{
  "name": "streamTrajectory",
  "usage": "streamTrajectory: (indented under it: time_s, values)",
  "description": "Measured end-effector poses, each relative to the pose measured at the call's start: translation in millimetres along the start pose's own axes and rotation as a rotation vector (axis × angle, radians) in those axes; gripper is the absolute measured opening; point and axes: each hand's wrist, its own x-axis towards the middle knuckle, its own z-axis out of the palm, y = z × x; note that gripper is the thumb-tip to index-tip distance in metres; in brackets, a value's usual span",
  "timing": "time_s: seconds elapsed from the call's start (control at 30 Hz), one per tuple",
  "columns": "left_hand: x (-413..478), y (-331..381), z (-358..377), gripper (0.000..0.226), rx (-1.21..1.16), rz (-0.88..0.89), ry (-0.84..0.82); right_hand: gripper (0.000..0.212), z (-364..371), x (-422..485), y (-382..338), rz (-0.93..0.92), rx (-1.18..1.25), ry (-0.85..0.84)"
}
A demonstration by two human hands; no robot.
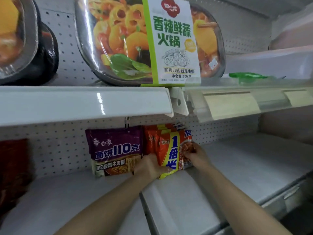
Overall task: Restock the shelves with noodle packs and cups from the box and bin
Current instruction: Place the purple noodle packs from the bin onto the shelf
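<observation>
Both hands, left hand [149, 165] and right hand [196, 155], grip the orange noodle pack [171, 150] marked "1倍半", standing on the lower shelf [237, 167] beside a purple 白象 pack [115, 150] reading "面饼110克".

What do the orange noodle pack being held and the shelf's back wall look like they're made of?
The orange noodle pack looks like thin glossy plastic film: it crinkles and glints where the right hand and left hand grip it. The back wall looks like painted sheet metal, probably steel: flat, matte white, with regular rows of punched holes.
</observation>
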Motion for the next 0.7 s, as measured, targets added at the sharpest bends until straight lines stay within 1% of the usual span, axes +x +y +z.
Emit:
streamTrajectory:
  time_s: [0.13,0.23,0.33,0.4,0.47,0.5,0.53,0.6,0.67,0.7]
  values:
    - [3,1,3,0.084,0.015,-0.045,-0.028,0.036,-2,-1,0,0.016,0.007,0.005]
    - [0,-3,-2,0.082,-0.017,-0.041,-0.027,0.033,-5,-9,3,0.054,0.017,0.006]
    - [-4,-8,-14,0.069,-0.112,-0.089,-0.076,0.036,-11,-29,1,0.08,0.013,0.014]
    - [-8,-8,-27,0.067,-0.163,-0.121,-0.14,0.048,-16,-45,-1,0.088,-0.071,0.003]
    - [-19,-7,-41,0.064,-0.173,-0.162,-0.227,0.072,-23,-58,-1,0.092,-0.134,0.001]
    - [-28,-3,-49,0.059,-0.143,-0.182,-0.27,0.076,-27,-63,-2,0.087,-0.161,-0.008]
    - [-37,2,-56,0.053,-0.115,-0.191,-0.297,0.075,-31,-70,-7,0.079,-0.186,-0.019]
    - [-56,14,-70,0.046,-0.082,-0.165,-0.283,0.072,-39,-82,-14,0.051,-0.234,-0.008]
    - [-71,27,-77,0.039,-0.081,-0.092,-0.213,0.07,-45,-94,-21,0.015,-0.281,0.014]
    - [-79,36,-78,0.04,-0.1,-0.043,-0.172,0.067,-49,-101,-25,-0.007,-0.304,0.027]
